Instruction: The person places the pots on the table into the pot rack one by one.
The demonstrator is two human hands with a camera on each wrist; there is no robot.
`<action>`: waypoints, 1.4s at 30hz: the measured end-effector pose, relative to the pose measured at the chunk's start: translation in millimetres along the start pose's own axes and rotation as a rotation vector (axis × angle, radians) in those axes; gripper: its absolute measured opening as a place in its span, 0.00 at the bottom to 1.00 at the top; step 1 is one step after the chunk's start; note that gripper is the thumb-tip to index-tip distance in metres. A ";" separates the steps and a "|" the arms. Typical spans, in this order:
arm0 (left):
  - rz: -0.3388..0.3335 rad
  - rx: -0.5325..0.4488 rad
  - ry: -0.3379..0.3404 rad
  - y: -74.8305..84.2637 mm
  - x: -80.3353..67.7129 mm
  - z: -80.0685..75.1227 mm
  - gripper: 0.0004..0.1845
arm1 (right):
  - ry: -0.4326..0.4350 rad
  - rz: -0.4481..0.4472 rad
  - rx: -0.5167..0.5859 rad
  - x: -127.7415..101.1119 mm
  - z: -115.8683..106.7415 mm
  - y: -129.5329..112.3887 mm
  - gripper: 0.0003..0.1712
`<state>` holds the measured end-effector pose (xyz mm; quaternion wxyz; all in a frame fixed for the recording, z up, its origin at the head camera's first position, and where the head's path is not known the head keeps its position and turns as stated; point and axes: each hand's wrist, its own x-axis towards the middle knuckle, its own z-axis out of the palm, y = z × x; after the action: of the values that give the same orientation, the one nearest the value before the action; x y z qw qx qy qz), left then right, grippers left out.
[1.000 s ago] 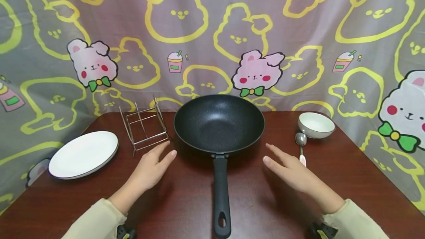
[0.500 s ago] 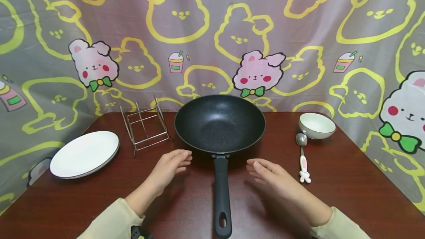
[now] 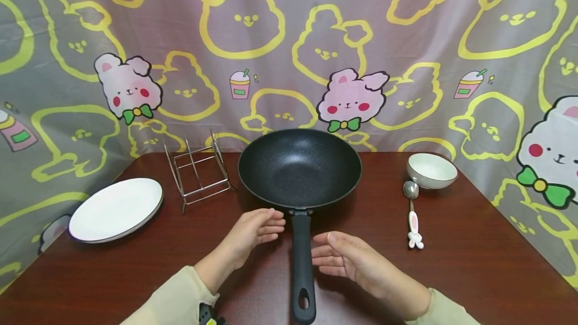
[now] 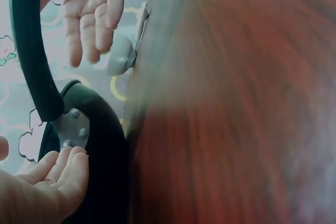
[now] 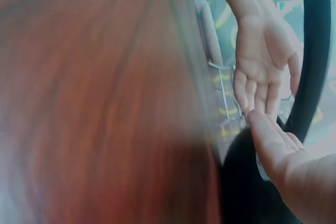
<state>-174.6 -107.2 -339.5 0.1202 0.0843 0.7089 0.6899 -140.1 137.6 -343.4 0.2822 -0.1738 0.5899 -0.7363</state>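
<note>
The left hand and right hand hover with relaxed, unclenched fingers either side of the pan handle, holding nothing; the pan sits on the bench. A spoon lies to the right.

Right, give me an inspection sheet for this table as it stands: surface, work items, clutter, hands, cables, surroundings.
Surface: dark red-brown wooden table, no spills seen.
Work items: black frying pan at centre, its handle pointing toward the person.
Clutter: white plate at left; wire rack beside the pan; white bowl at right; spoon with a bunny handle in front of the bowl.
Hands: left hand and right hand flank the handle, fingers relaxed, holding nothing; contact with the handle cannot be told.
Cables: nothing seen.
Surroundings: bunny-print curtain behind and to both sides of the table.
</note>
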 end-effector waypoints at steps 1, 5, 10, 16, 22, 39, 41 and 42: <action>-0.006 -0.008 0.000 -0.8 0.8 1.7 0.26 | -0.010 -0.001 0.021 1.1 1.6 1.4 0.31; -0.019 -0.047 -0.004 -4.5 5.3 7.7 0.26 | -0.061 -0.021 0.093 4.9 7.7 7.0 0.23; -0.028 -0.108 -0.033 -6.5 9.6 14.6 0.25 | -0.117 -0.020 0.177 8.2 14.2 11.3 0.15; -0.050 -0.176 -0.051 -5.4 13.2 25.1 0.23 | -0.142 0.002 0.296 12.4 23.1 13.2 0.15; -0.054 -0.272 -0.056 -4.6 15.6 33.7 0.12 | -0.172 -0.021 0.367 16.7 31.6 17.6 0.15; -0.048 -0.419 -0.090 -6.9 20.0 40.6 0.12 | -0.250 -0.144 0.514 22.4 41.6 27.0 0.13; -0.045 -0.424 -0.083 -6.3 20.0 41.3 0.11 | -0.248 -0.149 0.517 22.5 41.8 26.8 0.13; -0.045 -0.426 -0.078 -5.7 19.8 41.7 0.10 | -0.245 -0.150 0.519 22.5 41.9 26.6 0.14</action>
<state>-181.3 -61.8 -347.1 0.1781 0.0677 0.5436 0.8174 -127.4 87.5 -360.7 0.3313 -0.2266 0.3289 -0.8548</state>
